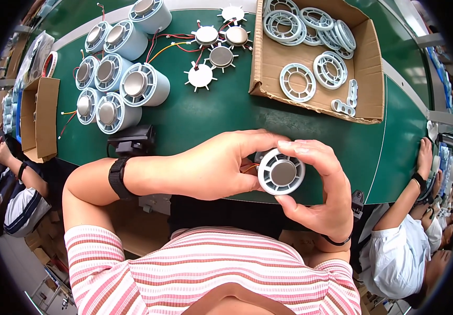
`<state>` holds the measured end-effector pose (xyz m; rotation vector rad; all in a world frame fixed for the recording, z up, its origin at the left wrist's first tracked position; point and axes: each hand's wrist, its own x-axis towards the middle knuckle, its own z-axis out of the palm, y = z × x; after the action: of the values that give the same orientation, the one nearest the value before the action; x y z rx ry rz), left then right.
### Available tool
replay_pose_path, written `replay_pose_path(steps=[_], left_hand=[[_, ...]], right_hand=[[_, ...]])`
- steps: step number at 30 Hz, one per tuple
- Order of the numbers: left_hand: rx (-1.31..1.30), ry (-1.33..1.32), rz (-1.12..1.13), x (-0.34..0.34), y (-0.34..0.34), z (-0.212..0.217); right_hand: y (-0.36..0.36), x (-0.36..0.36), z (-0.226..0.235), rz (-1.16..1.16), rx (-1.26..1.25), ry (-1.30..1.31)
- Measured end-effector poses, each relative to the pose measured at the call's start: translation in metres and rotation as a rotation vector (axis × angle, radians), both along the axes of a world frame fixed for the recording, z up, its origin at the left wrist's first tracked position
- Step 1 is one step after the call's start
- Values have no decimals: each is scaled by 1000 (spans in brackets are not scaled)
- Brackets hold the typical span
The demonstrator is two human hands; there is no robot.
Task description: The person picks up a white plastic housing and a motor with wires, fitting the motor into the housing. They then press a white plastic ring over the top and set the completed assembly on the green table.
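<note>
Head view, round piece: a white spoked ring with a grey disc (283, 172) sits in both hands, right of the frame's centre, above the near edge of the green counter (195, 115).
Left hand: the left hand (226, 163) curls half open at the piece's left side, orange wire showing between finger and thumb.
Right hand: the right hand (325, 184) makes a wide C, fingers at the top rim, thumb at the bottom rim.
Handling: probably light but weighted by the disc; the ring looks stiff, the disc smooth and slippery, the wire delicate.
Best hold: the outer rim, clear of disc and wire.
Upper-right box: the open cardboard box (376, 79) holds pale rings (297, 82) and small holed brackets (343, 107).
Upper-left cups: pale blue cups (155, 89) carry discs in their tops.
Left-edge box: contents of the brown box (47, 115) cannot be told.
</note>
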<state>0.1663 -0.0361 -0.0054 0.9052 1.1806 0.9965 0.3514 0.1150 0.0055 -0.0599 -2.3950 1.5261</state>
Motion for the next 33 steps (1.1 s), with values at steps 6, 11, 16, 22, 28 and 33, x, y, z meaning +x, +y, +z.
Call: replay_pose_path(steps=[6, 11, 16, 22, 28, 33], left_hand=[[-97, -176, -53, -13, 1, 5], [-250, -455, 11, -17, 4, 13], [-238, -488, 29, -15, 4, 9], [190, 609, 135, 0, -25, 35], [14, 1879, 358, -34, -64, 59], [107, 1915, 304, -54, -65, 43]], right_hand=[[7, -3, 8, 7, 154, -70], [6, -5, 8, 11, 171, -62], [0, -7, 5, 17, 253, -3], [-12, 14, 10, -205, 544, -70], [73, 71, -2, -713, 722, -164], [87, 44, 29, -911, 949, -110]])
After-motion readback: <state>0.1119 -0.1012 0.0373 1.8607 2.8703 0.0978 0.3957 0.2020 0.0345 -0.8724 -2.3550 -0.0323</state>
